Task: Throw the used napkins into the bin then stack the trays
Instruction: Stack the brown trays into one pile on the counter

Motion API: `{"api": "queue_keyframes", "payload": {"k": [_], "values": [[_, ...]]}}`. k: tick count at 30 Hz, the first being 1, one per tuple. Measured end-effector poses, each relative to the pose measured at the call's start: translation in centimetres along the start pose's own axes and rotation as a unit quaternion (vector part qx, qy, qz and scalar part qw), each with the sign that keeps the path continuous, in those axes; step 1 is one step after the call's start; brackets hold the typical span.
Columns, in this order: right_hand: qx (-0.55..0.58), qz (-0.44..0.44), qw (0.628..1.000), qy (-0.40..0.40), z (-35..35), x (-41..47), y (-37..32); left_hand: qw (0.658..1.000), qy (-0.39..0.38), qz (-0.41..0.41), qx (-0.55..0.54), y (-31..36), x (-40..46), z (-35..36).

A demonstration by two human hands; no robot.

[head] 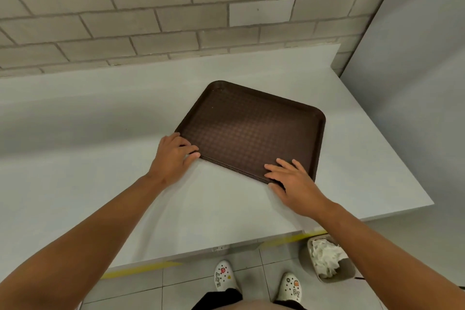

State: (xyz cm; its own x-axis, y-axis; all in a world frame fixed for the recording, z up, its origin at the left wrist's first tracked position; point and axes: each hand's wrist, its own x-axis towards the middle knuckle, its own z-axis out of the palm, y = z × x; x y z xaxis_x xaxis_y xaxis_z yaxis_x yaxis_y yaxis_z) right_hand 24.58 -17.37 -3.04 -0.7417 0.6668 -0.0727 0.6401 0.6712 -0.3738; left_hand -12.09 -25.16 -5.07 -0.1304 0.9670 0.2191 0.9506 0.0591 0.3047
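Observation:
A stack of dark brown trays (251,128) lies on the grey counter (100,158), turned at an angle, with the top tray bare. My left hand (173,156) rests against the stack's near left corner, fingers on the rim. My right hand (289,178) lies flat with fingers spread on the near right edge. A small grey bin (347,273) stands on the floor below the counter's right end, with crumpled white napkins (324,257) inside it.
A brick wall (176,7) rises behind the counter, and a plain grey panel (415,83) closes off the right side. My feet in white clogs (226,275) stand on the tiled floor beside the bin.

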Motion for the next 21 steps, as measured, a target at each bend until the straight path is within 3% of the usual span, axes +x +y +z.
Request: {"api": "queue_keyframes", "payload": {"k": [11, 21], "values": [[0.006, 0.065, 0.992, 0.105, -2.3, -1.9, 7.8, 0.999, 0.027, 0.019, -0.034, 7.7, -2.8, 1.8], [0.003, 0.035, 0.991, 0.126, -3.7, -5.0, 12.8, 0.997, 0.040, -0.032, -0.052, 14.8, -4.9, 3.7]]}}
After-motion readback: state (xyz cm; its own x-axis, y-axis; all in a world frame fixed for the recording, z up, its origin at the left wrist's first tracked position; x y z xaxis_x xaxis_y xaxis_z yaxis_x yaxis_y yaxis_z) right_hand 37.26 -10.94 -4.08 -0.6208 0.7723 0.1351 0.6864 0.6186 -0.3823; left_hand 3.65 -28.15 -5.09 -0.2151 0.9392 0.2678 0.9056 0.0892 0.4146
